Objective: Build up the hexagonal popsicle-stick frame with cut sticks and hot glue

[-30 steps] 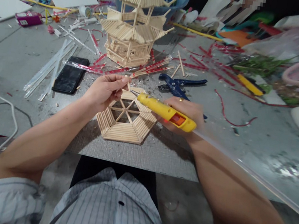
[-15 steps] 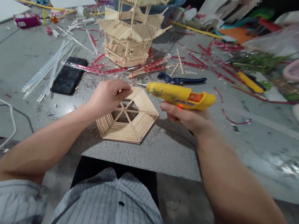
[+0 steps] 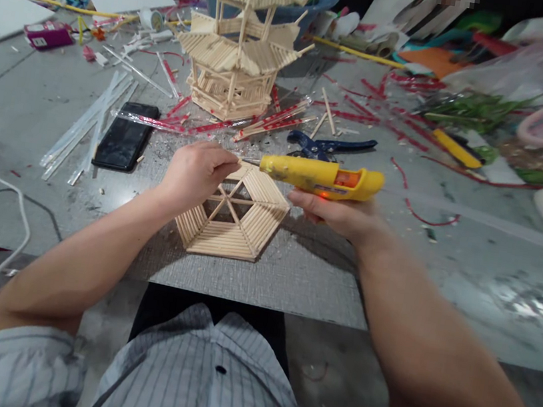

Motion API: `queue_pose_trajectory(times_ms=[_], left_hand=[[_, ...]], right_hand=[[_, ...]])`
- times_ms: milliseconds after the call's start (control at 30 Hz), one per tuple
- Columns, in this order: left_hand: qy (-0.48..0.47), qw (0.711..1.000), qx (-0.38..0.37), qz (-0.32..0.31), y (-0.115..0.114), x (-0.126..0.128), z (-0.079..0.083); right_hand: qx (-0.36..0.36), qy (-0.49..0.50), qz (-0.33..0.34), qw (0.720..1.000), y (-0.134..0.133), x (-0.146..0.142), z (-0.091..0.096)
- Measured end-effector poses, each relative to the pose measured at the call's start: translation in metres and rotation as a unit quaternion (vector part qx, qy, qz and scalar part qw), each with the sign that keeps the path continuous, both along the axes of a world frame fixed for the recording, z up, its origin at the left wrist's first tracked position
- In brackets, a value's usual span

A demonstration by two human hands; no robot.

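Note:
My right hand [image 3: 335,214] is wrapped round the handle of a yellow hot glue gun [image 3: 300,174], whose metal nozzle points left. The nozzle tip is right by the fingertips of my left hand [image 3: 197,173]. Those fingers are pinched together above the far left edge of a hexagonal wooden stick frame [image 3: 223,244]; whatever is between them is too small to make out. The frame lies flat on the table, with spokes crossing its open middle. Part of its left side is hidden under my left hand.
A tiered stick pagoda [image 3: 236,57] stands behind the frame. Blue pliers [image 3: 333,146] lie beyond the glue gun. To the left are a black phone [image 3: 126,139] and clear glue sticks [image 3: 88,120]. Red-and-clear wrappers [image 3: 365,112] litter the back; a white cable [image 3: 21,222] hangs at left.
The glue gun in my right hand has moved slightly left and down, bringing its nozzle to my left fingertips. My left hand has barely moved, and the frame stays in place.

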State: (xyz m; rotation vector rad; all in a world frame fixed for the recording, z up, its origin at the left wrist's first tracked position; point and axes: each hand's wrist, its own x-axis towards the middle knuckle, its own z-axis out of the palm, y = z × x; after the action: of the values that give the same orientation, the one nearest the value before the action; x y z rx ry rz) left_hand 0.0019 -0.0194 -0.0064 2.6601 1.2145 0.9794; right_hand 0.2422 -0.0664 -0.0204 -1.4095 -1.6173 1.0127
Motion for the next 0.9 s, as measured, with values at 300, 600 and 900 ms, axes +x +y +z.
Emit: queue_pose_trajectory(times_ms=[300, 600, 900], left_hand=[[0.012, 1.0, -0.002, 0.004, 0.0, -0.0006, 0.0001], [0.013, 1.0, 0.002, 0.003, 0.0004, -0.0002, -0.001], [0.005, 1.0, -0.005, 0.002, -0.0002, -0.0001, -0.0002]], right_hand=[[0.004, -0.027, 0.017, 0.999, 0.0021, 0.0044, -0.0056], [0.001, -0.059, 0.014, 0.998, 0.0024, 0.004, -0.0047], [0.046, -0.008, 0.02, 0.999, 0.0031, 0.0029, -0.007]])
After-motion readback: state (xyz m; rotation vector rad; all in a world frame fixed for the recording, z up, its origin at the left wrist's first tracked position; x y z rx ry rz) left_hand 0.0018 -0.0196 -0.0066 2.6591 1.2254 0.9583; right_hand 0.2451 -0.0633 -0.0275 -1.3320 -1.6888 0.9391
